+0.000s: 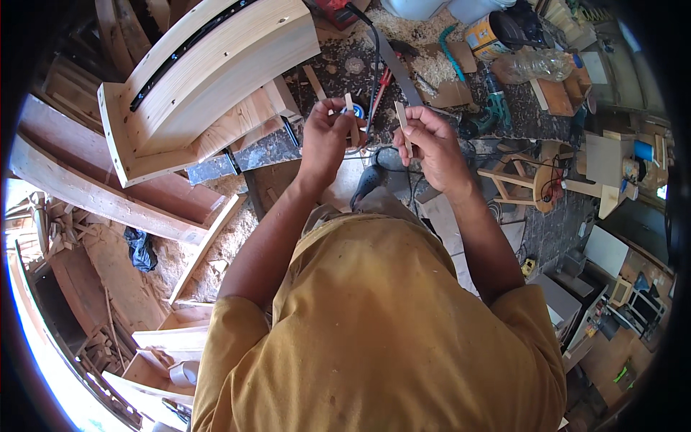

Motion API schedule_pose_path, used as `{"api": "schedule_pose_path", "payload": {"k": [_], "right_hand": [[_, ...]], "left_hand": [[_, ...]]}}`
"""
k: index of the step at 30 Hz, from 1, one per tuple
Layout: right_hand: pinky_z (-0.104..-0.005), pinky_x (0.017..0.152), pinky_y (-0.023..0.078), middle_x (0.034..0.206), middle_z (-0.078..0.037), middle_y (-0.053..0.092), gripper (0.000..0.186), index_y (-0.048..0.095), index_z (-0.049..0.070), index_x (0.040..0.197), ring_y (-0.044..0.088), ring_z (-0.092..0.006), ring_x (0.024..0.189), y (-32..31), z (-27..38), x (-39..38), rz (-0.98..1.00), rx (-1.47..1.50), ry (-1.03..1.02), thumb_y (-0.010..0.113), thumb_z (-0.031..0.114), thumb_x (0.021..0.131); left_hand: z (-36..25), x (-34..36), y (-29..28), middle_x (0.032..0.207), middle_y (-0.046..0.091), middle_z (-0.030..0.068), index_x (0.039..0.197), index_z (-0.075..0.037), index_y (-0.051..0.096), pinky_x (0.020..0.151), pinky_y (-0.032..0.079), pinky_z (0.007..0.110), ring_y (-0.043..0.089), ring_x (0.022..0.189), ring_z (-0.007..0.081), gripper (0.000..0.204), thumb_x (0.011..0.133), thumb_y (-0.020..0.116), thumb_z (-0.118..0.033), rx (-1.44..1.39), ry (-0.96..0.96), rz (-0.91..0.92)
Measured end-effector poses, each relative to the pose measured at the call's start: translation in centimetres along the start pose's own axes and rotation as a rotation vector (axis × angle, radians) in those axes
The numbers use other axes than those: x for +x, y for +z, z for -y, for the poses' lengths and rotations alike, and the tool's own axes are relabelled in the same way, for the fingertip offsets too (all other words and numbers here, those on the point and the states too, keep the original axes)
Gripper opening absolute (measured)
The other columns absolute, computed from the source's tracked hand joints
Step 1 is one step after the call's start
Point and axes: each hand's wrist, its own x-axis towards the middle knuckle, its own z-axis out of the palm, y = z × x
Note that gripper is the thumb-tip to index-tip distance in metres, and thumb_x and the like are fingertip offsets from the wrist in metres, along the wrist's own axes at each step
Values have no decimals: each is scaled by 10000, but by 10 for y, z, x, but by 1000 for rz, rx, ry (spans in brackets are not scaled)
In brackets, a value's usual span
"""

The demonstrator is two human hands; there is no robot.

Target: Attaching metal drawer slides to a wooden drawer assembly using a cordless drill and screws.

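Observation:
My left hand is closed on a short, thin wooden strip, held upright over the edge of the cluttered dark workbench. My right hand pinches a similar narrow, pale strip between thumb and fingers, a little apart from the other. Behind the hands lie a metal straightedge, a red-handled tool and a black cable. A large pale wooden box assembly, with a black rail on it, rests on the bench to my left.
A teal drill, clear plastic bottle and can stand at the bench's right. A wooden stool is right of me. Curved wooden pieces, scraps and a leaning batten fill the left. My foot shows below the bench.

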Motion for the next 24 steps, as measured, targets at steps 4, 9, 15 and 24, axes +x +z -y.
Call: {"api": "schedule_pose_path", "payload": {"k": [4,9,15,24], "right_hand": [[-222,518,436,725,-29,604,137,582,19,1026,525,-69,595,-14,-1,0,-65,-89,14,538,91,918],[-235,527,423,734,-10,605,119,616,-2,964,530,-65,598,-33,3,10,-107,-394,-106,561,83,901],[-288,559,456,700,-76,633,88,633,-2,904,596,-122,616,-30,38,12,-1,-870,-412,599,67,861],[-352,588,465,723,-152,612,52,596,-11,847,613,-268,647,-23,65,18,270,-1109,-612,608,12,802]], "left_hand": [[5,41,0,961,657,158,1216,26,467,703,522,274,650,789,179,330,922,550,-99,252,131,54],[-14,38,21,1089,657,159,1217,39,556,841,491,289,632,962,180,376,885,617,-125,638,426,147],[-37,1,48,804,670,51,934,0,686,707,481,257,592,764,85,135,877,659,-119,750,382,303],[-49,-23,56,717,602,198,785,-1,612,599,482,431,606,673,385,117,832,616,-107,948,596,327]]}}
